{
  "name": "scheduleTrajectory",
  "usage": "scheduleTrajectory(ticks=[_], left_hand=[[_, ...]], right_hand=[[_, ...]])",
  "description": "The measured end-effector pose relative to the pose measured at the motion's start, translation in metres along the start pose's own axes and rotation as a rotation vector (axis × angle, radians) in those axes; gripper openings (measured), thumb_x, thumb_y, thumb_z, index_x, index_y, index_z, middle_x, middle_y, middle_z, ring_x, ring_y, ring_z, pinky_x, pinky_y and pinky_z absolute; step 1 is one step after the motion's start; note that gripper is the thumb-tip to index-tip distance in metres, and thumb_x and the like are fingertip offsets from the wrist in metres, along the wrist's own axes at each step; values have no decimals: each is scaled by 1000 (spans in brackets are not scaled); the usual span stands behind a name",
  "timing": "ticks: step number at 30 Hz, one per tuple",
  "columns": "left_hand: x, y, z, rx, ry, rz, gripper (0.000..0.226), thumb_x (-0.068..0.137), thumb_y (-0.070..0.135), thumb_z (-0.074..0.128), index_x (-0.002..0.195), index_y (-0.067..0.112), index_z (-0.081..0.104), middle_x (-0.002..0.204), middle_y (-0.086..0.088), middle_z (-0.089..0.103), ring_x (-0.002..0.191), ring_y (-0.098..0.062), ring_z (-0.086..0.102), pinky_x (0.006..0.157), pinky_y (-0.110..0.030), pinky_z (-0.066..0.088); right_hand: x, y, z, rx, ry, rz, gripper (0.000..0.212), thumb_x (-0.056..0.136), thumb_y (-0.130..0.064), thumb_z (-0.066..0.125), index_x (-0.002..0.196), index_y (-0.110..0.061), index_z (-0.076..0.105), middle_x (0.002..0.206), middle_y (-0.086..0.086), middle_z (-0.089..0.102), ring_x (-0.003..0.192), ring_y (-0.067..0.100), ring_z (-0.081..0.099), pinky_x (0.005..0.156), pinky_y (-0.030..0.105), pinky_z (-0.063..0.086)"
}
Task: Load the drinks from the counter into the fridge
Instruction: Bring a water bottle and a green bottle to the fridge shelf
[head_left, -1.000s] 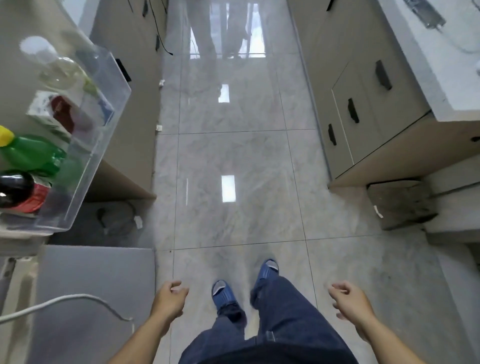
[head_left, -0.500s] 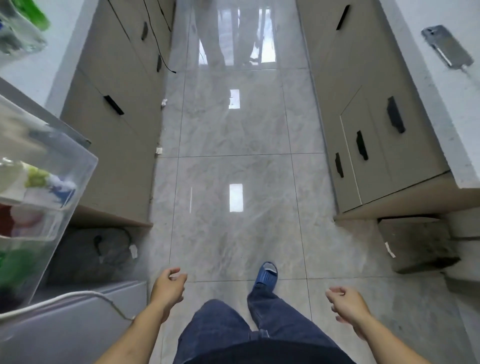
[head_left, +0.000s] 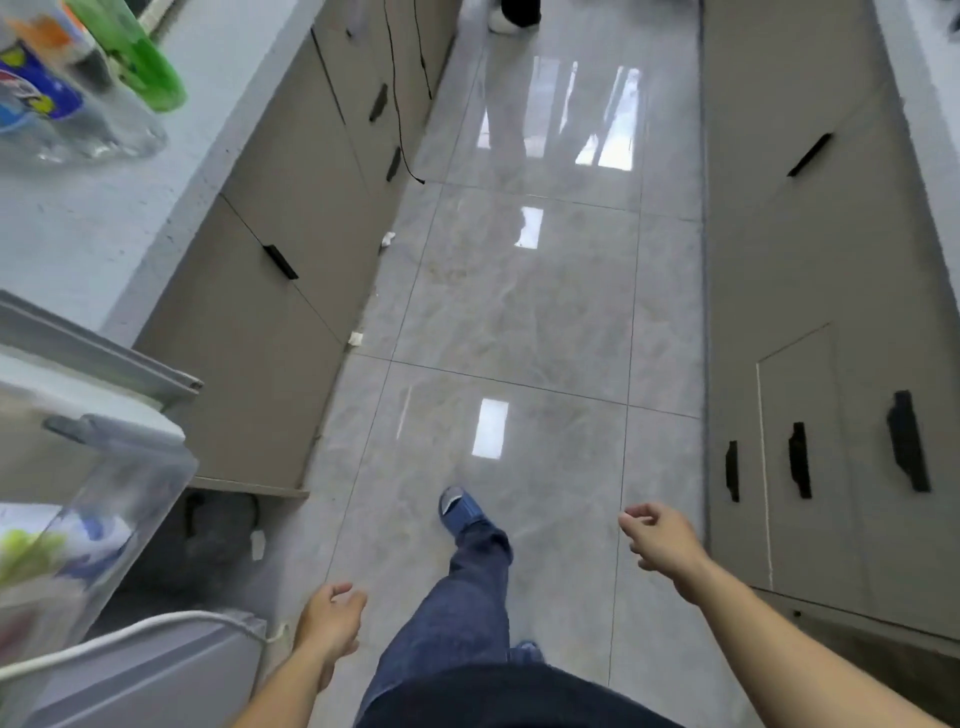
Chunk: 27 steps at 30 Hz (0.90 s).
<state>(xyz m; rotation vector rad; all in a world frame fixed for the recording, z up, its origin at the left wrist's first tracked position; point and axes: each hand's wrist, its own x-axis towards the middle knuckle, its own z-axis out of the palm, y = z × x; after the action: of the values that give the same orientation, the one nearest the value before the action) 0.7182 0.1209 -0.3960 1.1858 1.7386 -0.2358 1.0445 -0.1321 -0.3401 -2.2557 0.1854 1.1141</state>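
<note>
Several drinks stand on the pale counter (head_left: 93, 228) at the top left: a green bottle (head_left: 137, 57) and a clear bottle with a blue label (head_left: 47, 104). The fridge door's clear shelf (head_left: 130, 499) juts in at the lower left with blurred drinks behind its wall. My left hand (head_left: 332, 623) hangs low near the fridge's white base, fingers loosely curled and holding nothing. My right hand (head_left: 660, 538) is out to the right over the floor, also loosely curled and holding nothing.
Grey cabinets with black handles (head_left: 280, 260) line the left of a glossy tiled aisle (head_left: 519, 322); more cabinets (head_left: 831, 291) line the right. A white cable (head_left: 130, 631) crosses the fridge base. My foot in a blue shoe (head_left: 460, 512) steps forward. Another person's feet (head_left: 511, 15) stand at the far end.
The view has lifted and swung towards the counter, bringing the bottles on it into sight. I have stepped forward, and my right hand has risen and moved ahead. Both hands stay without a load.
</note>
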Motion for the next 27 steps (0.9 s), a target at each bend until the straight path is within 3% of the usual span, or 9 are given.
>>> scheduleTrajectory(ticks=[5, 14, 16, 21, 27], left_hand=[[22, 89, -1, -10, 23, -18, 32, 95, 20, 58, 125, 14, 58, 108, -16, 65, 86, -28, 62, 64, -32, 54], [50, 246, -9, -286, 42, 53, 25, 91, 24, 59, 116, 22, 59, 108, -5, 65, 90, -24, 65, 61, -28, 54], [53, 265, -8, -339, 63, 32, 22, 92, 24, 58, 114, 24, 59, 103, -1, 65, 87, -22, 65, 59, -27, 53], [54, 293, -4, -470, 213, -90, 14, 93, 22, 59, 107, 24, 60, 97, -4, 66, 82, -22, 64, 56, -27, 53], [30, 318, 13, -596, 370, -245, 17, 97, 26, 58, 113, 22, 58, 103, -2, 63, 83, -22, 65, 57, -28, 53]], right_hand=[[38, -96, -9, -102, -40, -17, 17, 92, -21, 62, 104, -9, 64, 76, 6, 59, 64, 20, 52, 56, 29, 45], [123, -232, -14, -266, -140, -104, 13, 95, -22, 60, 100, -11, 63, 79, 9, 61, 68, 21, 53, 60, 33, 48], [151, -253, -16, -332, -175, -103, 12, 96, -22, 60, 99, -11, 63, 83, 11, 64, 70, 23, 55, 61, 33, 49], [226, -318, -20, -466, -252, -109, 14, 92, -17, 63, 89, -4, 62, 68, 9, 55, 59, 22, 45, 48, 25, 37], [278, -438, 11, -653, -369, -303, 23, 90, -12, 63, 68, -11, 55, 50, 5, 45, 48, 20, 40, 47, 24, 33]])
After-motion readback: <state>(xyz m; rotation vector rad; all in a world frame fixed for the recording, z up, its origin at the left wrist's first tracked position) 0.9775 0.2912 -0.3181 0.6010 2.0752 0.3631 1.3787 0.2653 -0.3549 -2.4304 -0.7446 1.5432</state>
